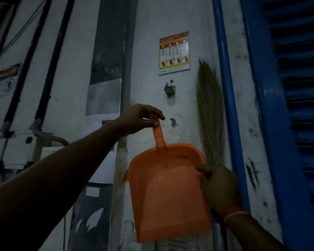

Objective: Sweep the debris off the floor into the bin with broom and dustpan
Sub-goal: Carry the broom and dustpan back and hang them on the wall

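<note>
Orange dustpan [163, 192] held up vs. the wall, handle upward. Left hand [140, 120] pinches handle tip w/ thumb & fingers; right hand [218, 185] grips pan's right edge. Grass broom [209, 113] leans nearby, beside blue pipe [225, 87].

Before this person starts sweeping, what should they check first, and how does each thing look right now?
1. Dustpan in hand: ok, left hand pinches the handle tip, right hand grips its side rim.
2. Dustpan empty: ok, nothing shows inside.
3. Broom found: ok, propped against the wall beside the blue pipe.
4. A hand free for the broom: not ok, both hold the dustpan.
5. Debris and bin located: cannot tell, neither is in view.
</note>
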The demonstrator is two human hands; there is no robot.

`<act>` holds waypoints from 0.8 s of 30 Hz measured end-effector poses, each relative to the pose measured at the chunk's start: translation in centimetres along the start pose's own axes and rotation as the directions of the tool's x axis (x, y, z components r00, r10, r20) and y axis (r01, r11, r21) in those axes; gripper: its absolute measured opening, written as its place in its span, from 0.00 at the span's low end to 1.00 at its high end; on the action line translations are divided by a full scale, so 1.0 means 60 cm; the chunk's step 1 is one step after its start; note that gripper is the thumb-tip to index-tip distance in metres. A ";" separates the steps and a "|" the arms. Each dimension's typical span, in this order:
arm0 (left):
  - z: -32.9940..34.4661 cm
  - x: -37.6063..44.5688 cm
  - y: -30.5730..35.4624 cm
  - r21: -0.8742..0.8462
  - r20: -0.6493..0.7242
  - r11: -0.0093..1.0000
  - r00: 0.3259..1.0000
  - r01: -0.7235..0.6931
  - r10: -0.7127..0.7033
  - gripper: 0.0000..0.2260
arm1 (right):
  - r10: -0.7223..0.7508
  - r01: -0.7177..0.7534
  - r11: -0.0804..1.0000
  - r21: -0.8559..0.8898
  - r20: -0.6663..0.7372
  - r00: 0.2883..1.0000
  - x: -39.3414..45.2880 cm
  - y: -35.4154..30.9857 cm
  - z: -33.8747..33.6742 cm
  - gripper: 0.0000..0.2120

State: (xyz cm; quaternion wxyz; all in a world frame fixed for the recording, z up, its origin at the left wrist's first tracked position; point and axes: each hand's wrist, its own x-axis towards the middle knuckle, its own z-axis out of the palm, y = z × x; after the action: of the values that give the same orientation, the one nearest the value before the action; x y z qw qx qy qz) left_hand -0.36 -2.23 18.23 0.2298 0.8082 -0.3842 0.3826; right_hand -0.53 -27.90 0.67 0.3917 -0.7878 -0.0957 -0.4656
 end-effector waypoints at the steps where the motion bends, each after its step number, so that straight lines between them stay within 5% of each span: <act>1: 0.002 0.001 -0.004 -0.061 -0.016 0.997 0.999 0.037 -0.038 0.11 | 0.000 0.000 1.000 0.006 0.000 1.000 -0.001 -0.002 0.003 0.15; 5: 0.013 0.010 -0.018 -0.250 -0.116 0.955 0.974 0.162 -0.195 0.12 | 0.022 -0.021 1.000 0.004 -0.013 1.000 -0.004 -0.009 0.009 0.15; 11: 0.021 0.029 -0.023 -0.471 -0.070 0.822 0.915 0.321 -0.397 0.15 | 0.039 -0.040 0.999 -0.010 -0.043 0.998 -0.003 -0.014 0.013 0.15; 24: -0.001 0.105 -0.036 -0.345 -0.372 0.938 0.915 0.019 -0.155 0.13 | 0.034 -0.038 0.998 -0.043 -0.082 0.996 0.026 -0.030 0.019 0.14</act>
State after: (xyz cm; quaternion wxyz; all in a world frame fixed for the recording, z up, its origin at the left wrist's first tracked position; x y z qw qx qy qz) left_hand 3.92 -3.70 23.11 0.4530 0.6804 -0.3525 0.4556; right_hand 0.14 -26.24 2.61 0.3861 -0.7784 -0.0552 -0.4920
